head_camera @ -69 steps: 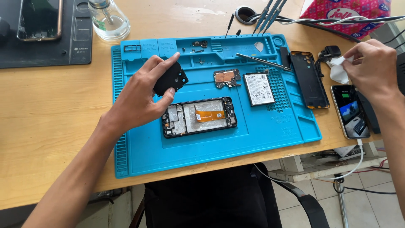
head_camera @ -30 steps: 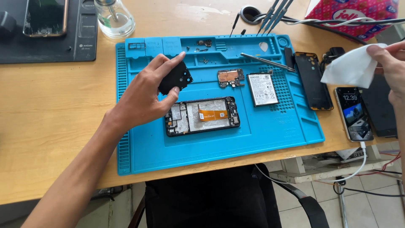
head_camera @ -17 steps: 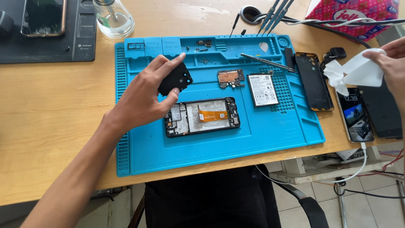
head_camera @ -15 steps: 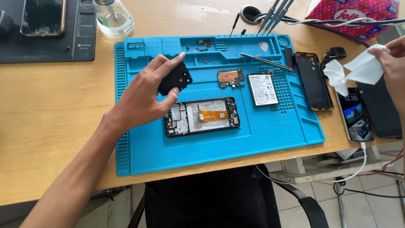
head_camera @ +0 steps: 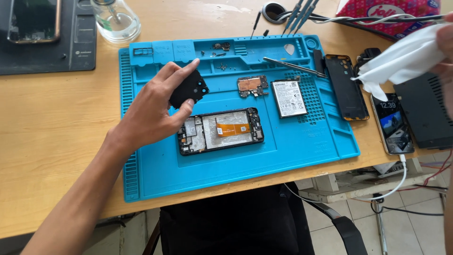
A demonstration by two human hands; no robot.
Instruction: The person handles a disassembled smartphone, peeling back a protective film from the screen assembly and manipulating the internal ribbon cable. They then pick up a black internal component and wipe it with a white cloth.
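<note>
Surface: a pale wooden desk (head_camera: 56, 123) carries a blue repair mat (head_camera: 302, 141) with moulded trays along its far edge; a black chair (head_camera: 245, 222) sits below the near edge.
Left hand: the left hand (head_camera: 151, 111) hovers over the left part of the mat, thumb and fingers pinching a small black camera cover (head_camera: 189, 88) and holding it tilted above the mat.
Right hand: the right hand (head_camera: 446, 47), mostly cut off at the right edge, closes around a white cloth (head_camera: 401, 59) that hangs above the desk, well apart from the mat.
Opened phone: an opened phone frame (head_camera: 221, 131) with an orange flex strip lies flat mid-mat, just beside the left hand's fingertips.
Loose parts: a small circuit board (head_camera: 252, 86) and a white-labelled battery (head_camera: 289, 97) lie side by side on the mat beyond the frame; metal tweezers (head_camera: 292, 67) rest further back.
Off the mat: a black back cover (head_camera: 348, 87) lies along the mat's right edge; a lit smartphone (head_camera: 392, 123) with a white cable lies to its right, beside a black box (head_camera: 424, 113).
Far edge: a glass jar (head_camera: 115, 19) and a dark pad (head_camera: 47, 42) bearing another phone (head_camera: 33, 20).
</note>
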